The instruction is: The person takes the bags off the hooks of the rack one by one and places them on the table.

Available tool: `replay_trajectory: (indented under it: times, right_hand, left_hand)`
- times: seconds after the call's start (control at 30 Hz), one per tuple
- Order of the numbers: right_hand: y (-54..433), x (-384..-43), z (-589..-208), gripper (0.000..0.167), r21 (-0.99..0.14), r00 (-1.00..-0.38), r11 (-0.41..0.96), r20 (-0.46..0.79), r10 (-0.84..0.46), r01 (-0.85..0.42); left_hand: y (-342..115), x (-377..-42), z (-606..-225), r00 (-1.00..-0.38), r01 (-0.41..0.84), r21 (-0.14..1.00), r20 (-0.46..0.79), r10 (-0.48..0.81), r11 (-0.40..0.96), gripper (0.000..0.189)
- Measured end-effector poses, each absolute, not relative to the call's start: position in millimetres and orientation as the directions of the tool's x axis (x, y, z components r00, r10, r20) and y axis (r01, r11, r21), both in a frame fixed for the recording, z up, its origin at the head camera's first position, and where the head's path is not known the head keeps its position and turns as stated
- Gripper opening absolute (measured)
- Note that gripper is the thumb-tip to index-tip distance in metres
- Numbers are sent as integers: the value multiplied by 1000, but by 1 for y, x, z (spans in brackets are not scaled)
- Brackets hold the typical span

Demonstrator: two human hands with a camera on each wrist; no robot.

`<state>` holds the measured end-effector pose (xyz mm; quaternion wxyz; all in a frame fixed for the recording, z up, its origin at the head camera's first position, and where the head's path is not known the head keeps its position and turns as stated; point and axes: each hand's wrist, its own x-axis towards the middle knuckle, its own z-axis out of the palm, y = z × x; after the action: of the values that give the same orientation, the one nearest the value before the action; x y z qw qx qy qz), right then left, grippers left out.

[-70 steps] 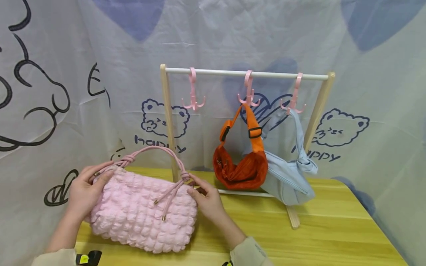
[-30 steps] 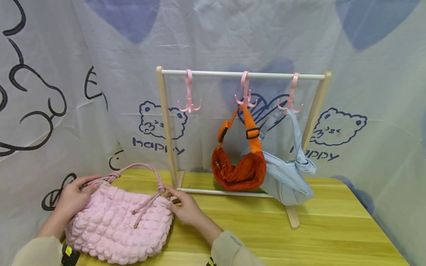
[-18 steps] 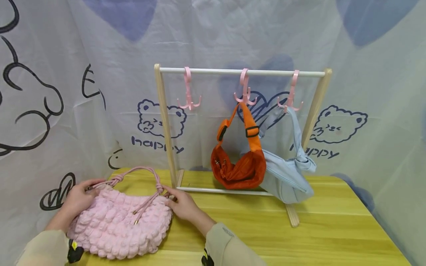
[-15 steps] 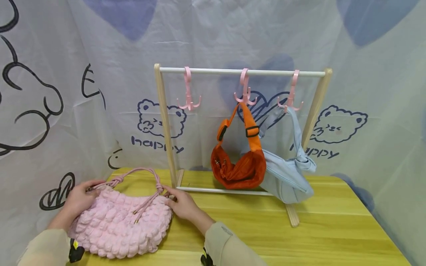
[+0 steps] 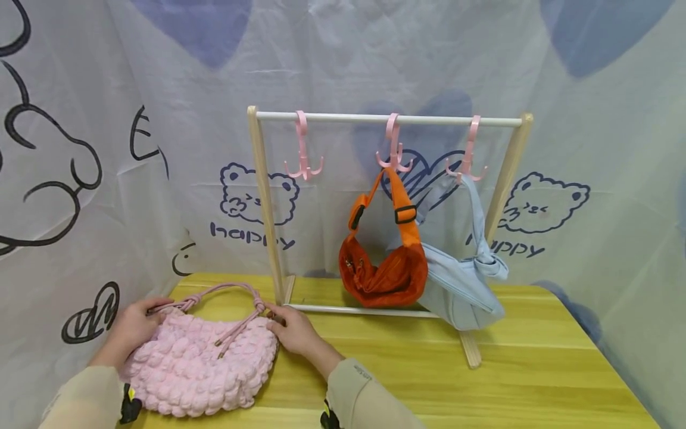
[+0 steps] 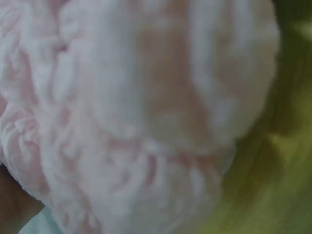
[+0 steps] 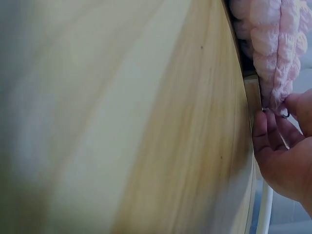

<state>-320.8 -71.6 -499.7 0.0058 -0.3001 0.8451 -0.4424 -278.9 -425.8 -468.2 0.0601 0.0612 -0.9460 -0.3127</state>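
A puffy pink handbag (image 5: 200, 363) with a knotted cord handle (image 5: 230, 287) sits at the left of the wooden table. My left hand (image 5: 134, 328) grips its upper left corner. At the upper right corner, my right hand (image 5: 296, 330) pinches the bag beside the handle knot. The right wrist view shows the thumb and fingers of that hand around the corner of the pink handbag (image 7: 273, 48). In the left wrist view the bag's bubbled fabric (image 6: 122, 122) is blurred and fills most of the frame, hiding the left fingers.
A wooden rack (image 5: 388, 119) stands behind with three pink hooks. The left pink hook (image 5: 303, 149) carries no bag. An orange bag (image 5: 383, 271) hangs from the middle hook, a light blue bag (image 5: 463, 289) from the right one. A printed cloth (image 5: 343, 59) hangs behind.
Both hands have brought the pink handbag left and down toward the table. Lately it has hardly moved; its handle has sunk slightly, and my left hand has shifted a little right and down.
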Motion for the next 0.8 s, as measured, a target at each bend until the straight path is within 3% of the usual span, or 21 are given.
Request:
replay_trajectory:
  times: [0.23, 0.53, 0.8]
  right_hand:
    - [-74, -318, -499, 39, -748, -850, 459, 268, -453, -480]
    - [-78, -318, -492, 26, -785, -921, 504, 214, -326, -361]
    - [-79, -315, -490, 26, -826, -944, 489, 147, -295, -281]
  left_hand:
    - [-421, -282, -473, -982, -103, 555, 74, -172, 826, 41]
    - [-420, -285, -470, -983, -107, 541, 67, -170, 834, 42]
    - [-420, -282, -468, -983, -16, 428, 157, -91, 904, 43]
